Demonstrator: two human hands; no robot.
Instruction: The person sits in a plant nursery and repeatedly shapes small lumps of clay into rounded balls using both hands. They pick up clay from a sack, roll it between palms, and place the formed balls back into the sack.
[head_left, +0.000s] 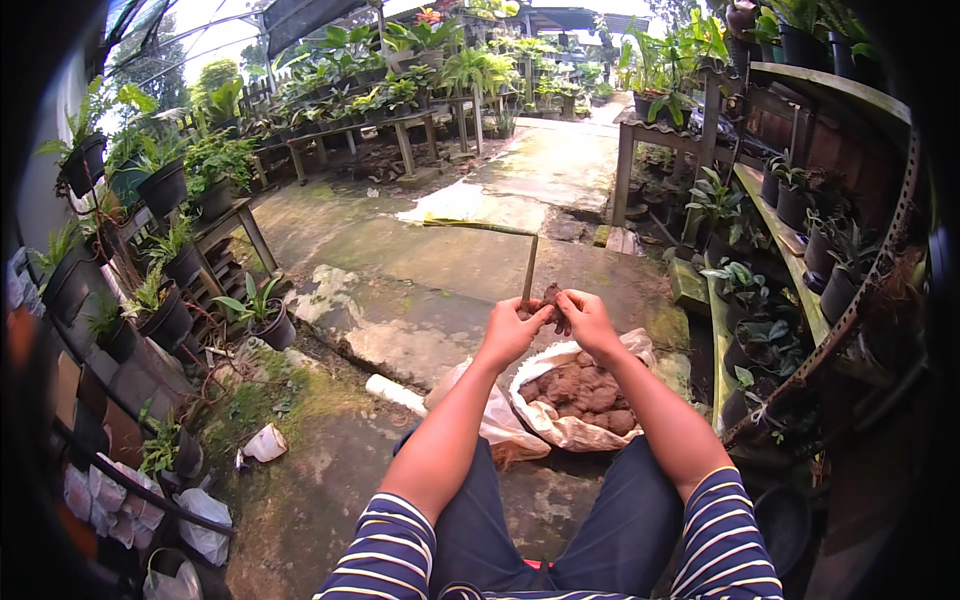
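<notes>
Both my hands are raised in front of me, close together above an open sack. My left hand (514, 330) grips the lower end of a thin bent rod (531, 262), whose far part runs off to the left. Between the two hands is a small brown clump (553, 304) of moist-looking material, and my right hand (585, 319) pinches it with thumb and fingers. The white woven sack (559, 435) stands between my knees, filled with reddish-brown lumps (581, 390). A translucent plastic bag (499, 420) lies against the sack's left side.
Potted ferns (165, 315) crowd the left side, with a small potted plant (274, 326) on the ground. Mossy shelves (787, 247) with black pots curve along the right. A white tube-like piece (394, 391) and a white plastic scrap (265, 444) lie on the concrete floor (420, 277).
</notes>
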